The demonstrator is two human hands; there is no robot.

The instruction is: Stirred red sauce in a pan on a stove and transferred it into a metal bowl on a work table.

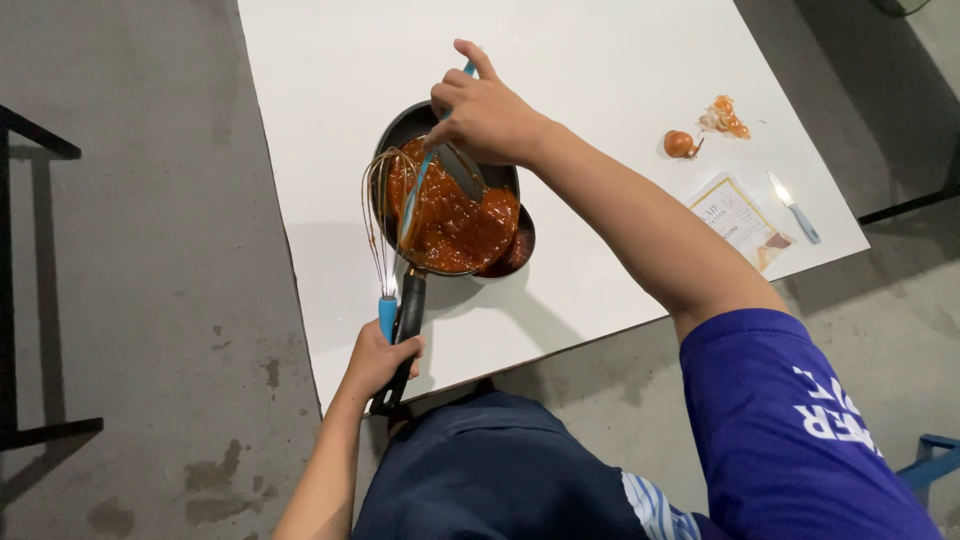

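My left hand (pixel 382 358) grips pan (pixel 455 150) handle plus whisk (pixel 385 235), right hand (pixel 482 112) fingers closed around spatula (pixel 420 185) in sauce (pixel 455 225) just below.

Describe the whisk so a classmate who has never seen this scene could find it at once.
Start at the white table and find the black pan of thick red-orange sauce. The whisk lies along the pan's left edge, gripped with the pan handle by the left hand. Only it has looped sauce-coated wires and a blue handle.

- Floor (pixel 150 250) – grey concrete, stained w/ dark patches.
- White desk (pixel 600 60) – plain top, set at an angle.
- Black metal frame (pixel 20 130) at left edge.
- Blue frame bit (pixel 935 455) bottom right.
- Light even, soft shadows.
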